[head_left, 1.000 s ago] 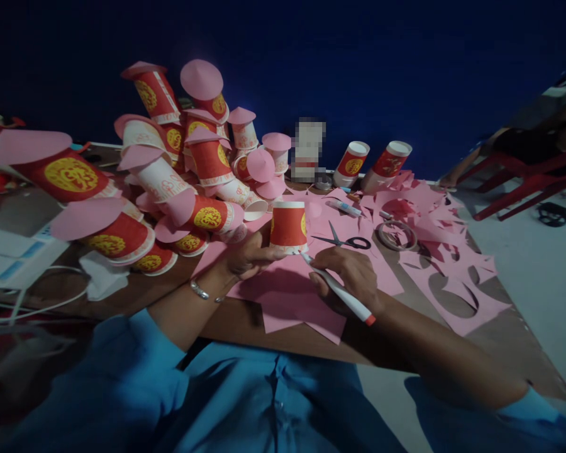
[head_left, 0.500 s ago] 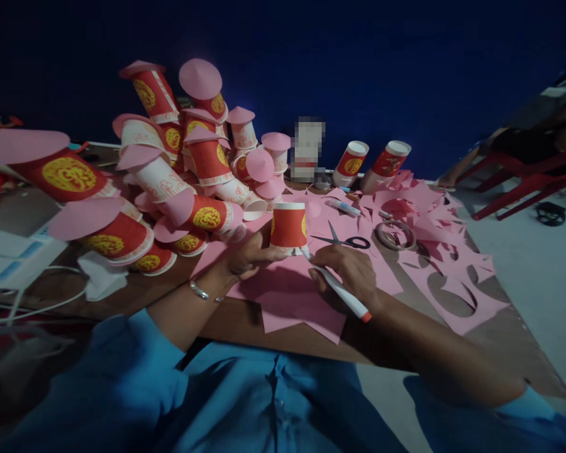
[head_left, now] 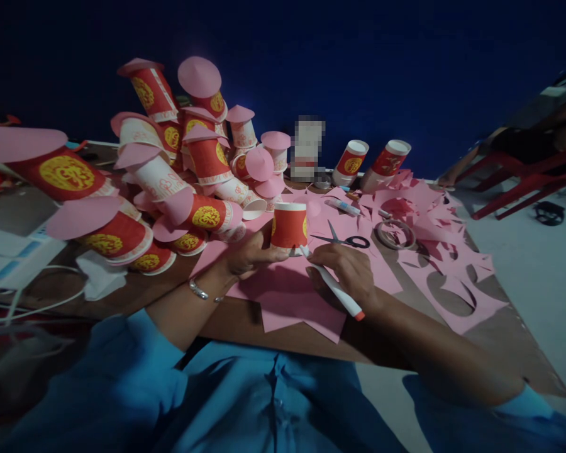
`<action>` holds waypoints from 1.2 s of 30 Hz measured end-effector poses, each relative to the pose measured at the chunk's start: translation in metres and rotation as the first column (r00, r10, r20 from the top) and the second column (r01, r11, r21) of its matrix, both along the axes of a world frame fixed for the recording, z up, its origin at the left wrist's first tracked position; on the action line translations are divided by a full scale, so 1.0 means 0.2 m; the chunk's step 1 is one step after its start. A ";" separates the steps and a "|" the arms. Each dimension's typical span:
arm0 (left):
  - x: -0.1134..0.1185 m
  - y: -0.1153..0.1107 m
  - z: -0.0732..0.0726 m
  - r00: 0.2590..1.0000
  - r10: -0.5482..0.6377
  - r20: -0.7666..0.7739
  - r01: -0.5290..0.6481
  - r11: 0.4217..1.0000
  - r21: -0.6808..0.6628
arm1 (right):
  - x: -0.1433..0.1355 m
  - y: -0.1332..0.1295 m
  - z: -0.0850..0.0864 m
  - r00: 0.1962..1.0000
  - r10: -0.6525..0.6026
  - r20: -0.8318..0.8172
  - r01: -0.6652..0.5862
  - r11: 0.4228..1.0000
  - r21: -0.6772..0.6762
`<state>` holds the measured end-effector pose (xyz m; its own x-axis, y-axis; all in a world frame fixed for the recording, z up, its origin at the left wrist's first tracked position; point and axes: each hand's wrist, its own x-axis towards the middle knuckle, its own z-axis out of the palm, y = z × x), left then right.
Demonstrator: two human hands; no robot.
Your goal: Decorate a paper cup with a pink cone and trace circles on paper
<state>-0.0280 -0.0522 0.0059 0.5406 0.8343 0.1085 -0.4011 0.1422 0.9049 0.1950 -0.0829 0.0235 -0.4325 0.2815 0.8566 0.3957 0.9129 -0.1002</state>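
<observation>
My left hand grips a red paper cup by its lower left side; the cup has yellow round patterns and white bands at top and bottom. In my right hand is a white marker with an orange-red end, held like a pen. Its tip meets the cup's lower white band at the right. Beneath both hands lie pink paper sheets. Open scissors with black handles rest on the paper just beyond my right hand.
At the left stand and lie many cups with pink cone tops. A tape roll and pink paper scraps are on the right. Two red-and-white cups stand at the back. A red chair with a person is beyond.
The marker's orange-red end and my right hand have shifted slightly up and left, with the tip still at the cup's lower band. My left hand keeps its hold on the cup.
</observation>
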 end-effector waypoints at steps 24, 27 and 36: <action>0.00 -0.01 0.03 0.999 -0.031 0.017 0.031 1.000 -0.004 | 0.01 0.01 -0.01 1.000 0.000 0.014 0.000 1.000 -0.001; 0.00 -0.01 0.03 0.999 -0.046 0.020 0.046 0.999 0.006 | 0.01 0.01 -0.02 1.000 -0.010 0.009 0.010 1.000 -0.011; 0.01 -0.01 0.04 1.000 -0.023 -0.008 0.023 0.999 0.027 | 0.00 0.01 0.00 0.999 -0.024 0.023 0.024 1.000 0.008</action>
